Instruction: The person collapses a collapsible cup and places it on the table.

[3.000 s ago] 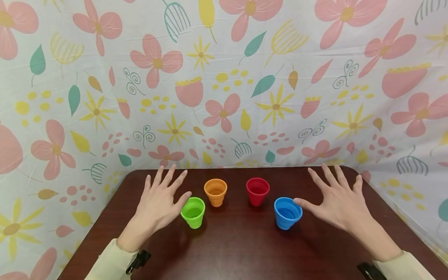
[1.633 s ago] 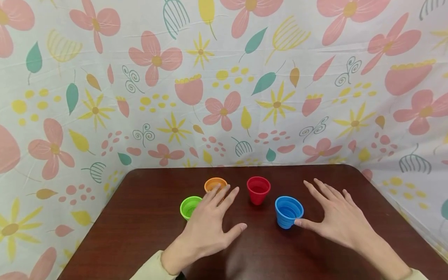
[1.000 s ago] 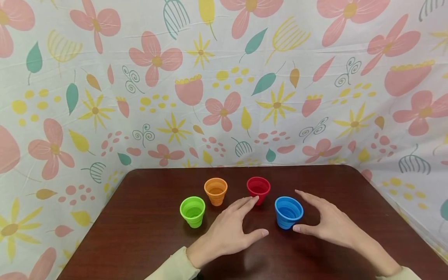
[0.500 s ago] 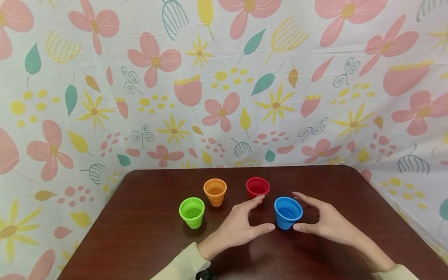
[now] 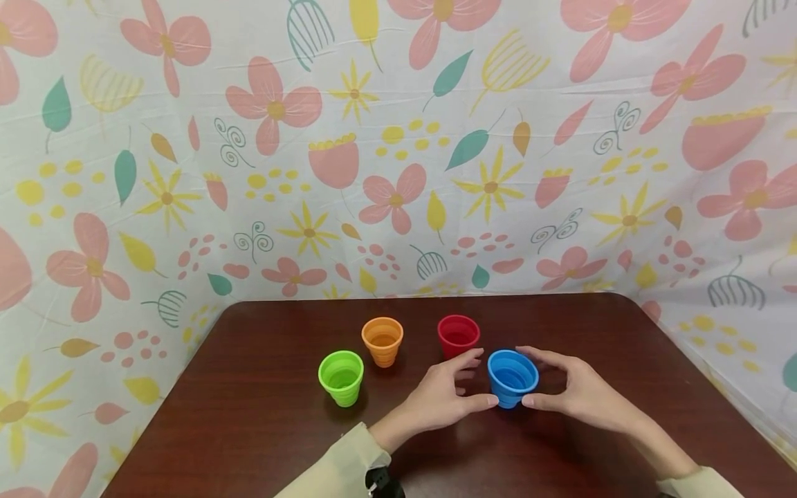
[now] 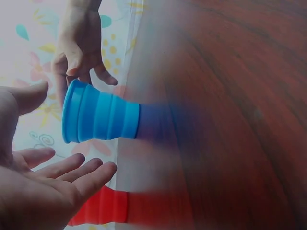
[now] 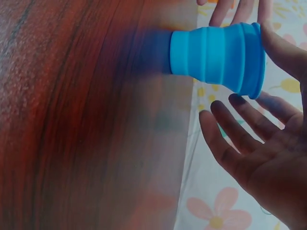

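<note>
A blue ribbed cup [image 5: 512, 379] stands upright on the table between my two hands. My left hand [image 5: 436, 395] is at its left, thumb tip by the cup's lower side; in the left wrist view, a gap shows between these fingers [image 6: 91, 175] and the cup. At the cup's right is my right hand [image 5: 588, 395], thumb and fingers spread apart around that side. The right wrist view has its thumb [image 7: 283, 50] at the rim and its fingers just beside the cup wall. Behind my left fingers stands a red cup [image 5: 459, 334], its lower part hidden.
A green cup [image 5: 341, 377] and an orange cup [image 5: 382, 342] stand upright to the left on the dark brown table [image 5: 261, 415]. Behind the table's far edge hangs a white cloth with a flower print [image 5: 398, 138].
My left hand has moved right from beside the green cup, past the orange and red cups, to the blue cup. My right hand has drawn its fingers in around the blue cup. The cups stay put.
</note>
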The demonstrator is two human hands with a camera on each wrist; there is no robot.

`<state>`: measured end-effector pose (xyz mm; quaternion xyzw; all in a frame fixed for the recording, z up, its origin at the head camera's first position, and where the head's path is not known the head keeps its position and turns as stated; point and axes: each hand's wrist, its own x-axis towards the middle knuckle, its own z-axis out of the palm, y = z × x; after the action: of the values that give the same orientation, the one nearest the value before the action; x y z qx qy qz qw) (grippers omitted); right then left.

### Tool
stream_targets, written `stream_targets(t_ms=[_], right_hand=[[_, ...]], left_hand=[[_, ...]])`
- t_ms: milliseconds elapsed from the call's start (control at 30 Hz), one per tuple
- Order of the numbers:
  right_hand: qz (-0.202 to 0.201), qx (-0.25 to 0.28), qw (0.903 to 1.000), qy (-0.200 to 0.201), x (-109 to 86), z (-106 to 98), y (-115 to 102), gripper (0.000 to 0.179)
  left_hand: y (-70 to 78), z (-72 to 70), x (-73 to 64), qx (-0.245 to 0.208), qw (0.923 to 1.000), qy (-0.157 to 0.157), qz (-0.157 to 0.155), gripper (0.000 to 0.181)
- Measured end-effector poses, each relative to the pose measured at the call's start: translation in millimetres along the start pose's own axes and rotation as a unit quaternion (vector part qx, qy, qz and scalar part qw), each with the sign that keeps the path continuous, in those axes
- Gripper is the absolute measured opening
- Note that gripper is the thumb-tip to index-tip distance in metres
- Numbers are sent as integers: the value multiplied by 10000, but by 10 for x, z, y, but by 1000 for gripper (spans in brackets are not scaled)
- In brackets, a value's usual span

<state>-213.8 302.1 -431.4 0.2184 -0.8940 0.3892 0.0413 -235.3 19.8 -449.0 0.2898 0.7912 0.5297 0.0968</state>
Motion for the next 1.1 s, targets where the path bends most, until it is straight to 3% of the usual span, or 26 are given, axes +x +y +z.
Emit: stream_targets(t_ms=[267,567,833,1100], right_hand=[[-146,934,9950,-311,29,-5,41,75],[-55,1350,9897,-463,43,-12,93,72],[-103,1627,9853,-506,34,-8,84,69],[-110,1794,9817,-635,33,-18,138,69]], left_hand=[[6,72,84,-216,9997,-89,-38,73],[23,107,177,-295,9996,11,5,72],[1,145,222,-96,9997,211,90,65],[-22,127,216,-118,9999,109,11,66]])
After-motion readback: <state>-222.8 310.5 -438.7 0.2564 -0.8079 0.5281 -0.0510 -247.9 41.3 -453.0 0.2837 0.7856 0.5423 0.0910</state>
